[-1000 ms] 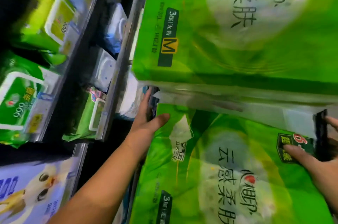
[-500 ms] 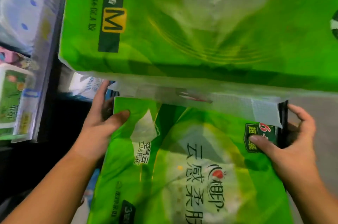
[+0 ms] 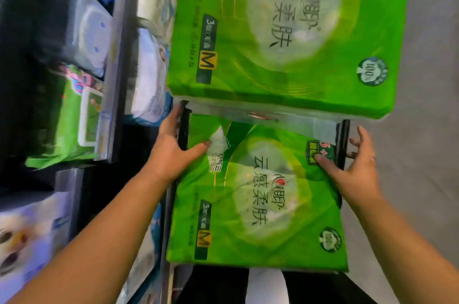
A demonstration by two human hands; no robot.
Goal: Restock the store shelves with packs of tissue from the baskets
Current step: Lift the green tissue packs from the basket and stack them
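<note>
Tissue packs, two, both green. Closest in, near tissue pack point(image 3: 255, 204), lying flat between two hands and two black rims point(image 3: 183, 129). Left hand point(image 3: 171, 154) at its far-left corner: thumb on top, fingers straight down outside one rim, pinching the corner. Right hand point(image 3: 355, 174) at the far-right corner — thumb pressed on the label, four fingers spread apart past the other rim. Beyond the fingertips, far tissue pack point(image 3: 285, 42), overlapping the near one's far edge. Left of the left hand, store shelves point(image 3: 116, 80) — blurred packets on them.
</note>
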